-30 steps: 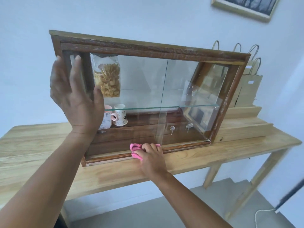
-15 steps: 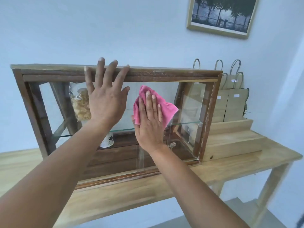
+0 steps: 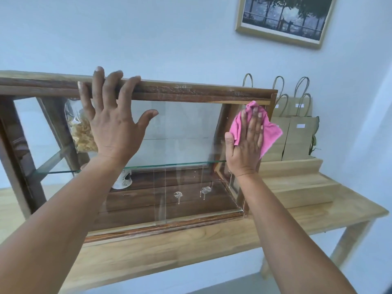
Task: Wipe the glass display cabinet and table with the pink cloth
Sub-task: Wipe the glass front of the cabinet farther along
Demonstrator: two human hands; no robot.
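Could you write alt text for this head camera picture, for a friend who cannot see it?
A person's right hand presses a pink cloth flat against the right end of a glass display cabinet, while the left hand braces its wooden top rail. The cabinet stands on a light wooden table, with brown paper bags behind it.

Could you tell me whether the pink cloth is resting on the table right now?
No, the right hand presses the pink cloth flat against the cabinet glass.
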